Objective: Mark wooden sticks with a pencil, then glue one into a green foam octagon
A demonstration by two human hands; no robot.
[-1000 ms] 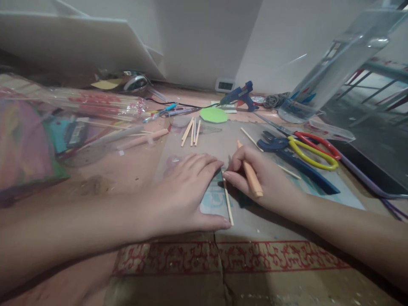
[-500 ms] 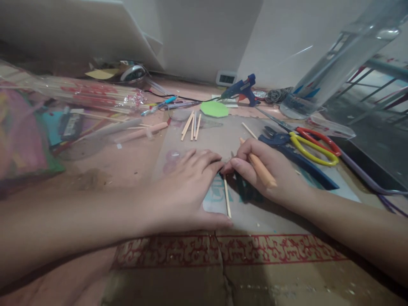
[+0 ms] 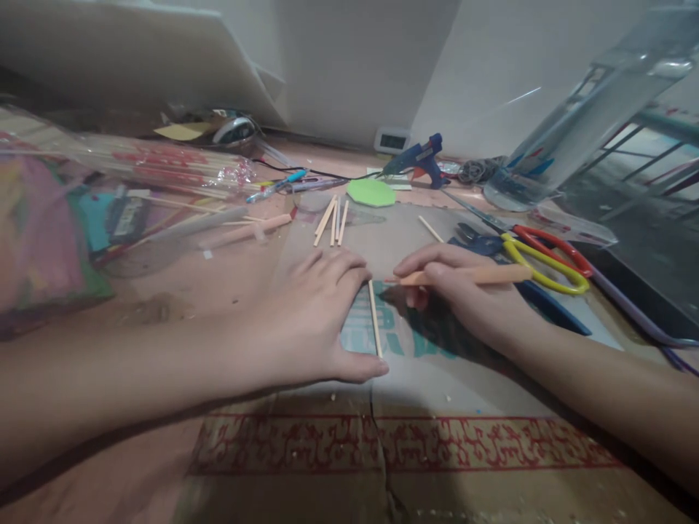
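Note:
My left hand [image 3: 328,313] lies over the board, its thumb at the near end of a thin wooden stick [image 3: 375,320] and its index finger at the far end, holding it down. In my right hand [image 3: 453,280] a peach-coloured pen [image 3: 486,274] is gripped nearly level. Its reddish tip points left, a little apart from the stick's upper end. Both hands rest on a cardboard sheet [image 3: 306,451] with a red patterned border and green print. Several short cut sticks [image 3: 333,222] lie beyond my left hand, and a single short stick [image 3: 431,229] lies beyond my right.
Scissors [image 3: 546,258] with red and yellow handles lie at the right over blue-handled pliers [image 3: 557,309]. Behind are a green paper piece [image 3: 371,193], a blue glue gun [image 3: 418,156] and a clear container [image 3: 524,178]. Bagged sticks [image 3: 164,160] lie left.
My right hand has turned the pen from steep to nearly level and drawn its fingers back right from the stick. My left hand stays on the stick. The view has shifted slightly.

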